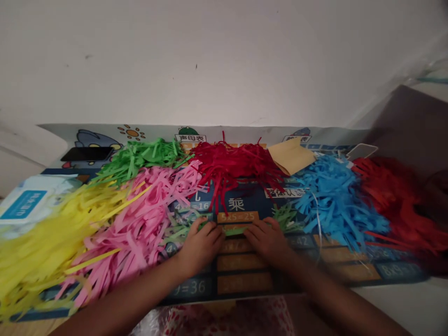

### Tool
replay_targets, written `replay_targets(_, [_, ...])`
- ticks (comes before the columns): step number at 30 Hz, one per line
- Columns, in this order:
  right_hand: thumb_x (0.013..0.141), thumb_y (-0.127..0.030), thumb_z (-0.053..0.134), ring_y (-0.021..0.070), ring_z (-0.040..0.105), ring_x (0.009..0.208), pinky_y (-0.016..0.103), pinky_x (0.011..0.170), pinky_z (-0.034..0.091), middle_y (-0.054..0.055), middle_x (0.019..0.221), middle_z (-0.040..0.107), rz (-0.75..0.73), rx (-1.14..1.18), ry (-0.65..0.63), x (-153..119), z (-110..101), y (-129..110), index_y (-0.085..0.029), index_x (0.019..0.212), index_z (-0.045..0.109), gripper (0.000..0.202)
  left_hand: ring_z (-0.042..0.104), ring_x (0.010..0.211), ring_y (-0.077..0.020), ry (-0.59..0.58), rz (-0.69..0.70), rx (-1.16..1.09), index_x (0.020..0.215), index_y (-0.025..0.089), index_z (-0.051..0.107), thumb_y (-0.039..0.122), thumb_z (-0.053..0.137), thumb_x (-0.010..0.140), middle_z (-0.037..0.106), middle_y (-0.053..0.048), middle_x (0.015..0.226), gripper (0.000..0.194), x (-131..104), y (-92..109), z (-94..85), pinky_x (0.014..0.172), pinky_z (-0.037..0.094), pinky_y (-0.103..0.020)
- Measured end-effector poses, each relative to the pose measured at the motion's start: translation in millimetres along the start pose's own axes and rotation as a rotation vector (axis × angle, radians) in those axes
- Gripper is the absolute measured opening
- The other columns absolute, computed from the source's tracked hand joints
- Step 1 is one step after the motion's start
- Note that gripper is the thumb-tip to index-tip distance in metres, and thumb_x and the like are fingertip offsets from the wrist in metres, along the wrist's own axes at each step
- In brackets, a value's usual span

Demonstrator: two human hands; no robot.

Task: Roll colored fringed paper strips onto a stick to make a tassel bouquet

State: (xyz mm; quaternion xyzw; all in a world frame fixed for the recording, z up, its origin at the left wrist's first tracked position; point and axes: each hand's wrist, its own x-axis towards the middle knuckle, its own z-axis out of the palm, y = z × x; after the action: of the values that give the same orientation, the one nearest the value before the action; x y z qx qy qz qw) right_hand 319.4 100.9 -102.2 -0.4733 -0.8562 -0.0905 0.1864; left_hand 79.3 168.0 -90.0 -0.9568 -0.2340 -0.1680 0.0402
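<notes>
A bundle of light green paper strips (234,231) lies across the middle of the printed mat, low above or on it; I cannot tell which. My left hand (205,240) is closed around its left part, and frayed ends stick out beyond the fingers. Around the right part my right hand (269,240) is closed too, with loose ends fanning out past it. Between the two hands a short twisted stretch shows. Just behind them sits a pile of dark red strips (234,163). Pink strips (147,214) lie to the left of my left hand, blue strips (336,200) to the right of my right hand.
Yellow strips (66,233), green strips (143,156) and red strips (395,200) cover more of the mat (241,282). A phone (87,154), a white-blue package (26,203) and a tan paper piece (292,156) lie around them. A wall (224,70) rises behind.
</notes>
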Motion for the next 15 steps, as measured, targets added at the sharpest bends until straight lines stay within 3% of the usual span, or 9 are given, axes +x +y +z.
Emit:
replay_targets(7, [0.093,-0.023,0.058,0.0181,0.055,0.085,0.035,0.078,0.031,0.002,0.086,0.067,0.274,0.298,-0.039,-8,-2,20,-0.024,0.085,0.070,0.014,0.057,0.082,-0.0170,0.061,-0.199,-0.346,0.086,0.026,0.070,0.023,0.056,0.093,0.071,0.001,0.085,0.015,-7,-11,-1.9,0.088,0.030,-0.040])
replay_targets(11, [0.088,-0.023,0.062,0.0186,0.055,0.085,0.034,0.076,0.033,0.002,0.086,0.065,0.414,0.371,-0.164,-1,-3,22,-0.023,0.081,0.069,0.010,0.057,0.080,-0.0189,0.021,-0.316,-0.365,0.080,0.023,0.070,0.029,0.061,0.089,0.070,-0.002,0.082,0.014,-1,-8,-2.7,0.085,0.032,-0.040])
replay_targets(15, [0.085,-0.021,0.063,0.0200,0.055,0.083,0.034,0.074,0.031,0.001,0.082,0.064,0.524,0.353,-0.255,10,-5,20,-0.023,0.073,0.067,0.013,0.055,0.081,-0.0192,-0.035,-0.381,-0.350,0.076,0.022,0.069,0.023,0.059,0.087,0.066,-0.002,0.079,0.015,8,-4,-4.3,0.086,0.032,-0.041])
